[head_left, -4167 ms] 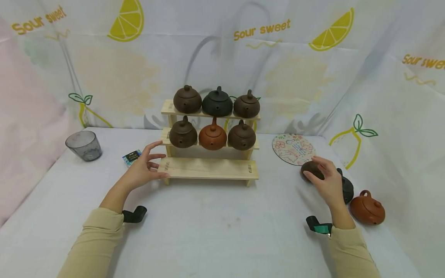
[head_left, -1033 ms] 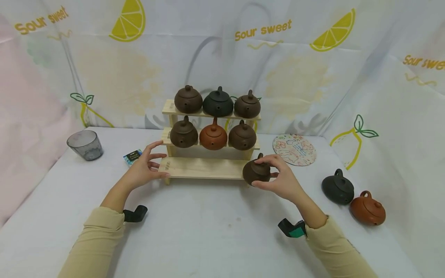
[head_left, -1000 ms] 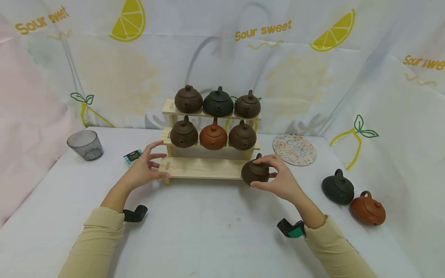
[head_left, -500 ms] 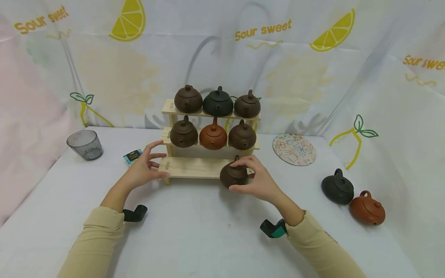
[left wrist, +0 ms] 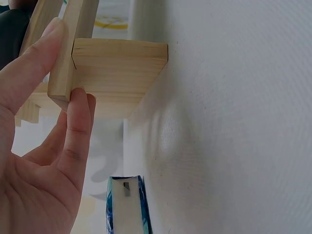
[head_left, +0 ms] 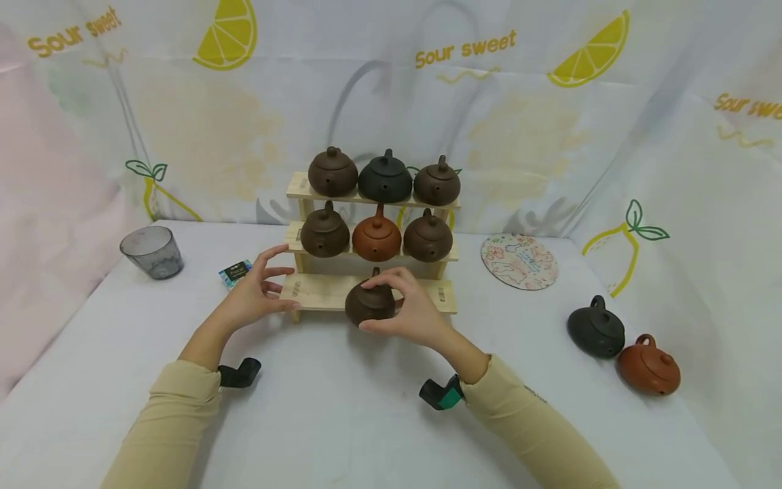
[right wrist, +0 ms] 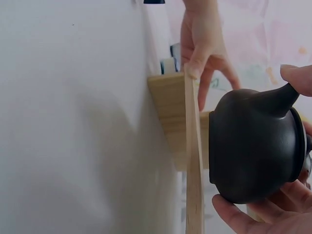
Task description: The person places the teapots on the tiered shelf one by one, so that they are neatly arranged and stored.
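A three-step wooden rack stands mid-table. My left hand grips the left end of its lowest shelf, the thumb on top and fingers beneath, as the left wrist view shows. In my right hand is a dark brown teapot, held between the thumb and fingers over the middle of that lowest shelf. The right wrist view shows a narrow gap between the teapot's base and the shelf board. A reddish-brown teapot sits between two brown ones on the middle shelf.
A black teapot and two brown ones fill the top shelf. At the right stand another black teapot and a reddish one. A round patterned mat lies behind them. A grey glass and small packet are left.
My right hand has taken the brown teapot from the right side of the table and carried it left to the lowest shelf's middle. My left hand has stayed on the rack.
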